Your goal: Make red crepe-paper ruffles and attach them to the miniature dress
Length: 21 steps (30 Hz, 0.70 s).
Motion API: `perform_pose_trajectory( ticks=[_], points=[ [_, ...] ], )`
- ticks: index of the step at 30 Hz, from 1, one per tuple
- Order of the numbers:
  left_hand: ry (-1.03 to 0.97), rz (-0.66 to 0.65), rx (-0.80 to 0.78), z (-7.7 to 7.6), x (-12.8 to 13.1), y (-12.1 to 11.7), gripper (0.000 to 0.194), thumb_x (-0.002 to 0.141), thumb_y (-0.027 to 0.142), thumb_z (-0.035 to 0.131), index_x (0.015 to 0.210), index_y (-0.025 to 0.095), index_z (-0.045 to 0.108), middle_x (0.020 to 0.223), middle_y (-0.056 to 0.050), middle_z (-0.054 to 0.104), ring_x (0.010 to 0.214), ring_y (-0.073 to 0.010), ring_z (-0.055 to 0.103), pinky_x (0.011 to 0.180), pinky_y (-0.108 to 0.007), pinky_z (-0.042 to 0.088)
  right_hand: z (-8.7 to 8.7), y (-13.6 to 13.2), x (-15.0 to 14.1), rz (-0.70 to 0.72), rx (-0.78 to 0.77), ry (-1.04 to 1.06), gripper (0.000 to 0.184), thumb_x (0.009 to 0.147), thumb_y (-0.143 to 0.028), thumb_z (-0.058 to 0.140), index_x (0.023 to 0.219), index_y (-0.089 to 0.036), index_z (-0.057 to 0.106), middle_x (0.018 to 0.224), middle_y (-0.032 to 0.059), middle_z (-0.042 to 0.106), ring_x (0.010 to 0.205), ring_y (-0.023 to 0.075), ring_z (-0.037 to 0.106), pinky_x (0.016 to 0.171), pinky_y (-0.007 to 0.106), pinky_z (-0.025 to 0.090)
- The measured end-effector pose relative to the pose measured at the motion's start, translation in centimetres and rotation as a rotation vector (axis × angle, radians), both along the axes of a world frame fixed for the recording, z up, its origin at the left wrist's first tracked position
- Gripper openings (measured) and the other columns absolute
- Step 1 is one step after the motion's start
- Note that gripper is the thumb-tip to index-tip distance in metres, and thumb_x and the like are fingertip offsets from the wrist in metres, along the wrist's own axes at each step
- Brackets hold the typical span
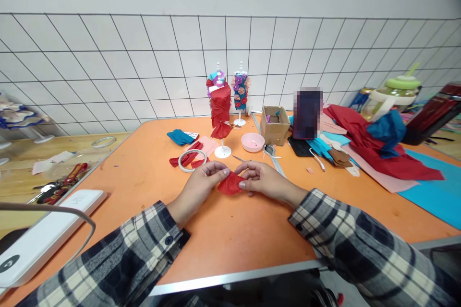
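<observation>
A gathered piece of red crepe paper (230, 185), fanned out at its lower edge, is pinched between my two hands above the orange table. My left hand (206, 182) grips its upper left side between thumb and fingers. On the other side, my right hand (262, 181) has its thumb pressed on the paper's right part. Just beyond stands a small white mannequin stand (223, 151) with a red paper dress (220, 108) on it. A roll of tape (181, 167) lies left of the stand, against folded red paper strips (190, 152). To the right is a pink bowl (252, 143).
Behind are more decorated mannequins (240, 91). A cardboard box (274, 127), a phone (307, 115) and scissors (271, 153) stand or lie right of centre. Red paper (382, 146), a green-lidded bottle (396, 91) and a dark red flask (434, 112) fill the right. A white power bank (54, 235) lies left.
</observation>
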<state>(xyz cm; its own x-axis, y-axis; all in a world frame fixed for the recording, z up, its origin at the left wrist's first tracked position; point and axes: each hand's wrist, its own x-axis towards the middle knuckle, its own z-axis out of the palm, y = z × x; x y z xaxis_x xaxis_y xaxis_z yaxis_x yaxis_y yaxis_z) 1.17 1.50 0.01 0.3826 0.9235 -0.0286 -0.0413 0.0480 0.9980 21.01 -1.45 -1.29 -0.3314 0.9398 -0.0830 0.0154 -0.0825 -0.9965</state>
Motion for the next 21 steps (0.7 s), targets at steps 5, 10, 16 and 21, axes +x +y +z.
perform_pose_trajectory(
  ticks=[5,10,16,21],
  points=[
    [-0.218,-0.018,-0.211,-0.3,0.0,-0.1,0.027,0.067,0.029,0.082,0.082,0.013,0.067,0.075,-0.003,0.069,0.069,-0.0125,0.062,0.069,-0.024,0.046,0.2,0.2,0.3,0.034,-0.058,0.055,0.049,0.065,-0.036,0.081,0.106,-0.016,0.063,0.069,0.0005,0.067,0.058,0.0108,0.059,0.062,0.026,0.048],
    [-0.286,-0.033,-0.263,0.0,-0.1,-0.2,0.027,0.067,0.025,0.082,0.084,0.013,0.064,0.075,-0.002,0.068,0.067,-0.0127,0.063,0.066,-0.023,0.047,0.4,0.1,0.6,0.062,-0.084,0.06,0.051,0.066,-0.036,0.08,0.11,-0.019,0.063,0.078,0.0021,0.069,0.068,0.0131,0.063,0.064,0.026,0.051],
    [-0.175,-0.053,-0.168,-0.4,-0.1,-0.2,0.041,0.069,0.026,0.081,0.099,0.018,0.053,0.074,0.001,0.069,0.066,-0.0124,0.063,0.063,-0.022,0.044,0.3,0.0,0.1,-0.052,0.102,-0.071,0.034,0.075,-0.041,0.07,0.099,-0.018,0.067,0.105,0.0079,0.067,0.09,0.0185,0.061,0.068,0.028,0.05],
    [-0.107,-0.133,-0.121,-0.8,0.2,-0.5,0.04,0.072,0.031,0.079,0.096,0.018,0.05,0.074,0.002,0.068,0.068,-0.0118,0.063,0.064,-0.022,0.042,-0.1,0.0,-0.7,-0.099,0.276,-0.208,0.023,0.072,-0.035,0.071,0.086,-0.016,0.069,0.083,0.004,0.068,0.076,0.0156,0.058,0.072,0.03,0.046]
  ],
)
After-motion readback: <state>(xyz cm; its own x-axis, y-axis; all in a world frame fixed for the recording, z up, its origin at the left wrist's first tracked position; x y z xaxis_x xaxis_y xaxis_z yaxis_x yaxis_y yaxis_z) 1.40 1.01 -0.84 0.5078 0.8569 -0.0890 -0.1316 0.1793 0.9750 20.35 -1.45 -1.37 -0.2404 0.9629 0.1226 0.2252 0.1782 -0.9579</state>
